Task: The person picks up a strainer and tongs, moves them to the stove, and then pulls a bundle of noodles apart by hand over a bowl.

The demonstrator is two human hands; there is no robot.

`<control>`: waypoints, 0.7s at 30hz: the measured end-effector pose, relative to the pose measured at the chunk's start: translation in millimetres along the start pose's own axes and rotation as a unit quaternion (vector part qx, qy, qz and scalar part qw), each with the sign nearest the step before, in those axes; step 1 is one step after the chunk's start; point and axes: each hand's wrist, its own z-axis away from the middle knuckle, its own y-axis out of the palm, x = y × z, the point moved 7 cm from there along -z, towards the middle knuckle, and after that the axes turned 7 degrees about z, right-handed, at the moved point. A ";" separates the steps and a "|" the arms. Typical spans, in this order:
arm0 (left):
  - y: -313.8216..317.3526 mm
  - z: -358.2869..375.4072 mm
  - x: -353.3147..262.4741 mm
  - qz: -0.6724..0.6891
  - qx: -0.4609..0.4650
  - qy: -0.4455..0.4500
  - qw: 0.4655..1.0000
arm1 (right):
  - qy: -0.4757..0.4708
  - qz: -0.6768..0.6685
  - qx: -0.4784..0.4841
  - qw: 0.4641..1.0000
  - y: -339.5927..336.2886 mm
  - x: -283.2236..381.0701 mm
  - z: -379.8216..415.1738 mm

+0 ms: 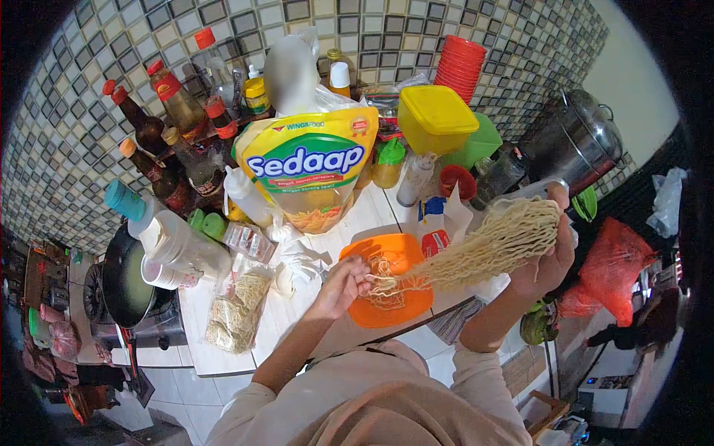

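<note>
My right hand [556, 256] holds up a large bundle of dry, wavy noodles [494, 241] over the right part of the table. Its strands stretch left toward an orange square bowl [401, 318]. At the bowl's left side, my left hand [346, 286] has its fingers pinched on the thin strand ends. Loose noodle strands [387, 297] lie inside the bowl. Part of the bowl's right side is hidden behind the noodle bundle.
A large Sedaap oil pouch [309, 167] stands behind the bowl. Bagged noodles [238, 312] lie to the left, near a wok [128, 279] on the stove. Sauce bottles [178, 104], a yellow container [437, 119], red cups [459, 67] and a steel pot [576, 141] line the wall.
</note>
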 end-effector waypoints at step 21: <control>50.9 9.1 -11.7 -0.485 0.068 0.225 0.842 | 0.014 0.036 -0.036 0.999 21.0 -6.9 0.4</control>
